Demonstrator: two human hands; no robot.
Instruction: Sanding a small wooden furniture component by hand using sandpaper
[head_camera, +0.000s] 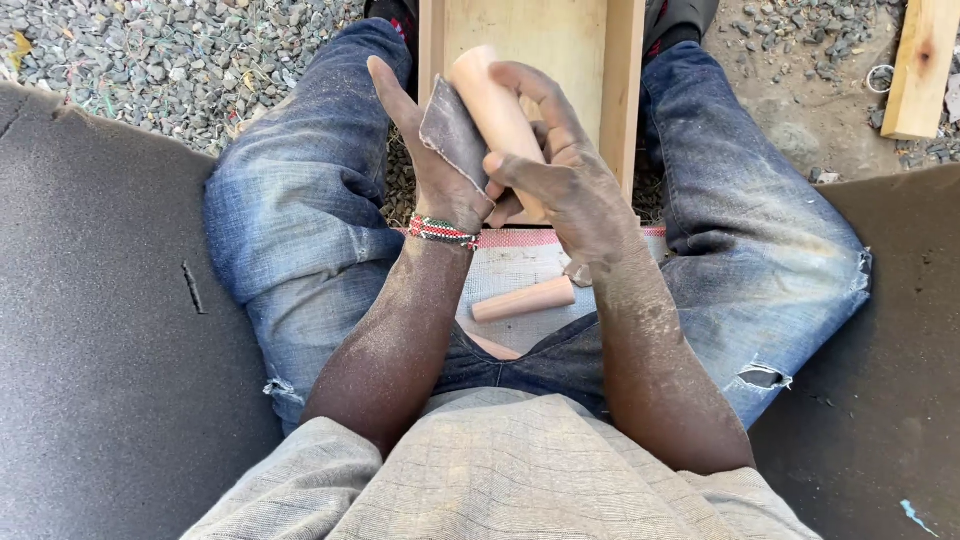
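Note:
A round wooden peg (492, 110), pale and smooth, points up and away from me between my two hands. My right hand (560, 165) wraps its lower part with the fingers curled over it. My left hand (430, 160) presses a dark piece of sandpaper (452, 135) against the peg's left side, thumb raised. A beaded bracelet (442, 231) circles the left wrist. Both forearms are dusty.
Another wooden peg (523, 299) lies on a cloth (520, 262) between my legs, a third (492, 346) pokes out near my lap. A wooden box frame (625, 80) stands ahead. Gravel (170, 60) lies beyond; a plank (920, 70) is at the far right. Dark foam (100, 330) flanks my jeans.

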